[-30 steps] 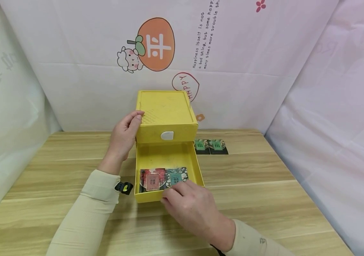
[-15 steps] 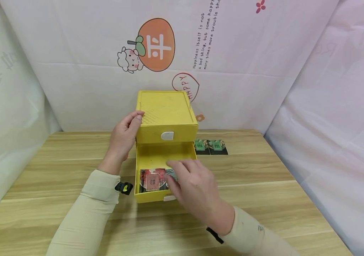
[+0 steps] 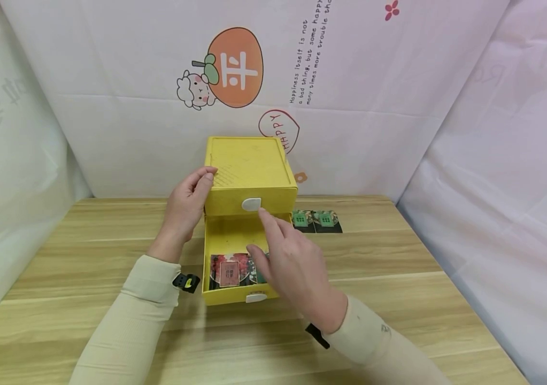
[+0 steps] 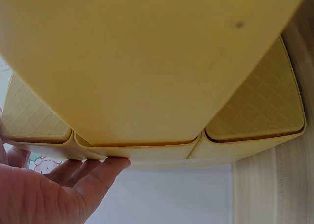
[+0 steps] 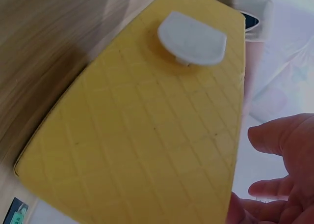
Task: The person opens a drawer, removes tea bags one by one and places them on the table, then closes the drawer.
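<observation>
A yellow drawer cabinet (image 3: 246, 160) stands on the table with one drawer (image 3: 207, 298) pulled out below its shut top drawer. My left hand (image 3: 186, 206) rests on the cabinet's upper left corner; in the left wrist view its fingers (image 4: 105, 172) lie along the cabinet's side. Inside the pulled-out drawer are a red flat printed packet (image 3: 229, 271) and a teal one (image 3: 260, 277), the latter mostly hidden by my right hand (image 3: 297, 267). That hand hovers over the drawer with fingers spread and nothing in them, the index fingertip near the white top knob (image 3: 251, 204).
Two green-and-black flat packets (image 3: 327, 221) lie side by side on the wooden table (image 3: 388, 299), right of the cabinet. A printed white cloth (image 3: 360, 149) hangs close behind. The pulled-out drawer's white knob (image 5: 193, 40) juts from its front.
My right hand has left the drawer's front edge and moved up and back across the drawer, its fingers spreading from a curled pose. My left hand and the cabinet have stayed put.
</observation>
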Demonstrator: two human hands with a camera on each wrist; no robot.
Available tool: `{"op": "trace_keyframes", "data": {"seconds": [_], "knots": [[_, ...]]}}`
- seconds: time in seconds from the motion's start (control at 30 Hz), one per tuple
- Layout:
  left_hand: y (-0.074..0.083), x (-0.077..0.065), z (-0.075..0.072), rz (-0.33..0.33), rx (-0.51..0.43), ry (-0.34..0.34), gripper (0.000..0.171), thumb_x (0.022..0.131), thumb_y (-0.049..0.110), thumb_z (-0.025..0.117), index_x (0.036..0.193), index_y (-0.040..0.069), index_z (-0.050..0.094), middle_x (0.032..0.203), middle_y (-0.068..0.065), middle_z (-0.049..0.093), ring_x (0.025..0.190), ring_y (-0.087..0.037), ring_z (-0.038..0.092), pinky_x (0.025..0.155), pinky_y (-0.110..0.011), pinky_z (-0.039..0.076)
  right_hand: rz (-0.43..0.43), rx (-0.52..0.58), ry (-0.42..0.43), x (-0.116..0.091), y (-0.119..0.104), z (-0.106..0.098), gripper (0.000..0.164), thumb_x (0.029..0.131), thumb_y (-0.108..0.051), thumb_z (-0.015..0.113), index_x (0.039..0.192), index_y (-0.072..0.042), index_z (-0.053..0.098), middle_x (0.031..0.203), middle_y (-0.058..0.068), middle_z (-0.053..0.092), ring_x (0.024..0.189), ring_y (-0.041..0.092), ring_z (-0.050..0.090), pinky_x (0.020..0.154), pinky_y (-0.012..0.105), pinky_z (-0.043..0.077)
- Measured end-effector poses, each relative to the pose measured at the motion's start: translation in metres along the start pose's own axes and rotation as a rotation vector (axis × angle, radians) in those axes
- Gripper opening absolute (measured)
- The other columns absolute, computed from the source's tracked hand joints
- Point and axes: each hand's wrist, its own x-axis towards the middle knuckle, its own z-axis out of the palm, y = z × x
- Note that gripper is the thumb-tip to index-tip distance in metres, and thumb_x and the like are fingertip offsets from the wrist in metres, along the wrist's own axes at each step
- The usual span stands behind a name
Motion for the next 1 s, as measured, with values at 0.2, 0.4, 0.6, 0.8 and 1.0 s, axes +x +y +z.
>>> {"op": "trace_keyframes", "data": {"seconds": [0.2, 0.4, 0.6, 0.8, 1.0], "knots": [[0.002, -0.001, 0.0, -0.005, 0.002, 0.003, 0.053, 0.108, 0.056, 0.046, 0.148, 0.022, 0.06, 0.156, -0.002, 0.052, 0.138, -0.025, 0.049, 0.113, -0.052, 0.041, 0.082, -0.038, -0.176, 0.005, 0.002, 0.003, 0.075, 0.099, -0.048, 0.07, 0.15, 0.003, 0.049, 0.115, 0.019, 0.075, 0.058, 0.02, 0.067, 0.04, 0.023, 0.041], [0.001, -0.001, 0.0, -0.013, 0.002, 0.007, 0.053, 0.108, 0.057, 0.047, 0.147, 0.023, 0.06, 0.155, -0.002, 0.053, 0.138, -0.025, 0.05, 0.113, -0.052, 0.041, 0.164, -0.069, -0.332, 0.011, 0.0, 0.006, 0.078, 0.097, -0.051, 0.071, 0.146, 0.006, 0.052, 0.105, 0.018, 0.075, 0.051, 0.018, 0.059, 0.038, 0.026, 0.039], [0.0, -0.001, -0.001, -0.01, 0.005, 0.008, 0.053, 0.107, 0.057, 0.047, 0.147, 0.024, 0.06, 0.156, -0.001, 0.053, 0.14, -0.024, 0.049, 0.114, -0.052, 0.041, 0.133, -0.114, -0.344, 0.011, 0.002, 0.013, 0.075, 0.091, -0.05, 0.078, 0.132, 0.011, 0.06, 0.067, 0.007, 0.064, 0.045, 0.015, 0.053, 0.037, 0.026, 0.041], [0.001, -0.001, -0.001, -0.005, 0.003, 0.005, 0.052, 0.108, 0.055, 0.047, 0.148, 0.024, 0.06, 0.156, -0.001, 0.052, 0.141, -0.025, 0.048, 0.114, -0.053, 0.04, 0.124, -0.118, -0.4, 0.01, 0.003, 0.018, 0.056, 0.09, -0.051, 0.08, 0.098, 0.002, 0.064, 0.052, -0.002, 0.045, 0.04, 0.012, 0.047, 0.035, 0.027, 0.037], [0.001, -0.001, -0.001, -0.003, 0.009, 0.006, 0.053, 0.108, 0.056, 0.047, 0.148, 0.023, 0.06, 0.157, -0.001, 0.051, 0.142, -0.026, 0.048, 0.114, -0.054, 0.04, 0.175, -0.094, -0.539, 0.012, 0.002, 0.021, 0.059, 0.091, -0.055, 0.077, 0.099, 0.002, 0.065, 0.051, -0.005, 0.036, 0.039, 0.01, 0.04, 0.035, 0.026, 0.03]]}}
